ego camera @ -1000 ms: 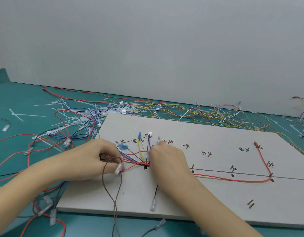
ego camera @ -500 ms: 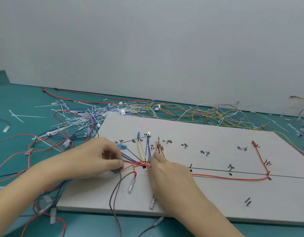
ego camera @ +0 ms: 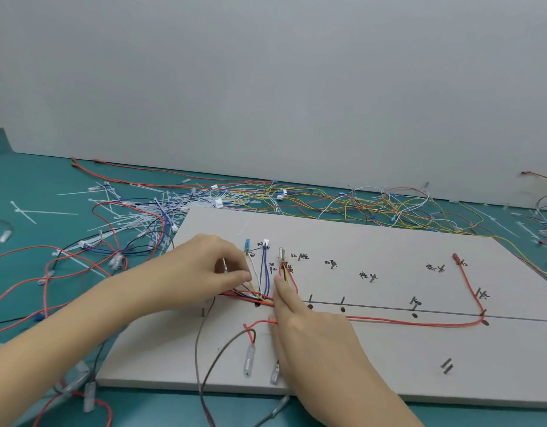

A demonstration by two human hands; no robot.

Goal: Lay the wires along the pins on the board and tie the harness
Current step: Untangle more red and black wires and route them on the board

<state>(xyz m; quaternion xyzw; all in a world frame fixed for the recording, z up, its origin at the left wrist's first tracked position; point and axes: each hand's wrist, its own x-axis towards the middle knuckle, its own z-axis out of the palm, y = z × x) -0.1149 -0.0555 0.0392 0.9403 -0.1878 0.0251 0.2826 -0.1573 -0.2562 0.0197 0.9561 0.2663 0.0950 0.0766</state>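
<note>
1. So: wire bundle [ego camera: 253, 295] sits on the left part of the board [ego camera: 373, 359], where the yellow, white and blue leads fan up to their pins; a long red wire [ego camera: 420, 322] runs right along the drawn line and turns up at the far pin.
2. Your left hand [ego camera: 201, 269] has fingers curled, thumb and forefinger pinched at the leads just left of the white one; which strand you hold I can't tell.
3. Your right hand [ego camera: 309, 328] lies flat, fingers straight, forefinger tip pressing the bundle at the red/yellow branch.
4. Both forearms come in low from the near edge, wrists over the board.
5. Loose wires and cable ties [ego camera: 136, 217] litter the green table [ego camera: 35, 180] behind.
</note>
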